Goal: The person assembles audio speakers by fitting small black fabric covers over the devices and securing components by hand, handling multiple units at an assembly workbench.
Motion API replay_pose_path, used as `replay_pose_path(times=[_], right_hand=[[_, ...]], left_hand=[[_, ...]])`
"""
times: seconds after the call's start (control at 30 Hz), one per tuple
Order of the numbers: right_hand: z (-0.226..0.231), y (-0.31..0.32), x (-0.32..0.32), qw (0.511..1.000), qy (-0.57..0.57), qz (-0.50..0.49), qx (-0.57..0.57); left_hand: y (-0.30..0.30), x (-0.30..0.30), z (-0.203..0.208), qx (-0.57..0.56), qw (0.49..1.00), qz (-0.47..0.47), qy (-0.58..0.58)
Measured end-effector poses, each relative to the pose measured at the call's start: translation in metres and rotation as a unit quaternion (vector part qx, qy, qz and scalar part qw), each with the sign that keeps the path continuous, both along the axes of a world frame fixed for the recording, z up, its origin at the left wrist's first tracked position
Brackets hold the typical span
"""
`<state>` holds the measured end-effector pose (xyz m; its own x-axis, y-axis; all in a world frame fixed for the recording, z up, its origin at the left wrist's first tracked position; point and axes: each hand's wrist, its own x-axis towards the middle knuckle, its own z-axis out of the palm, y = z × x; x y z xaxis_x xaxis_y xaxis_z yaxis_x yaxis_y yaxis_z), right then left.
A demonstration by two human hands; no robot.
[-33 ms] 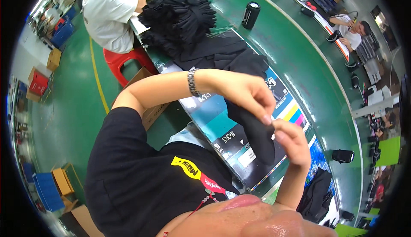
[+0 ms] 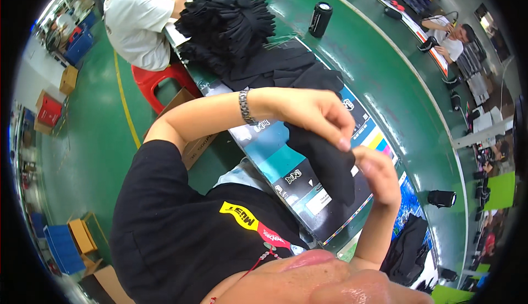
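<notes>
A limp piece of black fabric (image 2: 327, 164) hangs between my hands, just above the table. My left hand (image 2: 322, 118), with a metal-link watch on its wrist, reaches across from the left and pinches the fabric's upper edge between thumb and forefinger. Close beside it, my right hand (image 2: 379, 175) comes up from the lower right, its bent fingers closed at the same edge. The fingertips nearly meet. Folds hide the fabric's exact shape, and beyond my left wrist lie more flat black fabric pieces (image 2: 286, 67).
Printed sheets (image 2: 280, 161) cover the table. A heap of black fabric (image 2: 225, 26) sits at its far end, another black bundle (image 2: 408, 252) near the lower right. Black cylinders (image 2: 320, 19) stand on the green surface. Someone in white (image 2: 140, 26) sits on a red stool (image 2: 165, 78).
My left fingertips have moved slightly up along the fabric's edge. The fabric's lower part hangs wider and has shifted a little to the right.
</notes>
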<state>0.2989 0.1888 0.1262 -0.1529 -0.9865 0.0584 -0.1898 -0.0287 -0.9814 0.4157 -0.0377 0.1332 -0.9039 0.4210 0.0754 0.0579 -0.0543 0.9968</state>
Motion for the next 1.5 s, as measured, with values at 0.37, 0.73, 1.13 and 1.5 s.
replay_pose_path(times=[0.37, 0.73, 1.13, 1.5], right_hand=[[-0.034, -0.148, -0.068, 0.916, -0.338, -0.134, -0.172], [-0.053, -0.298, -0.196, 0.965, -0.144, -0.213, 0.054], [-0.077, -0.365, -0.208, 0.828, 0.107, -0.536, -0.126], [-0.090, -0.283, -0.269, 0.883, -0.040, -0.458, -0.097]], left_hand=[[-0.090, -0.056, -0.031, 0.258, 0.940, 0.221, -0.015], [-0.202, -0.191, -0.076, 0.132, 0.814, 0.563, 0.057], [-0.254, -0.265, -0.114, 0.215, 0.764, 0.599, 0.110], [-0.161, -0.271, -0.135, 0.341, 0.842, 0.404, -0.105]])
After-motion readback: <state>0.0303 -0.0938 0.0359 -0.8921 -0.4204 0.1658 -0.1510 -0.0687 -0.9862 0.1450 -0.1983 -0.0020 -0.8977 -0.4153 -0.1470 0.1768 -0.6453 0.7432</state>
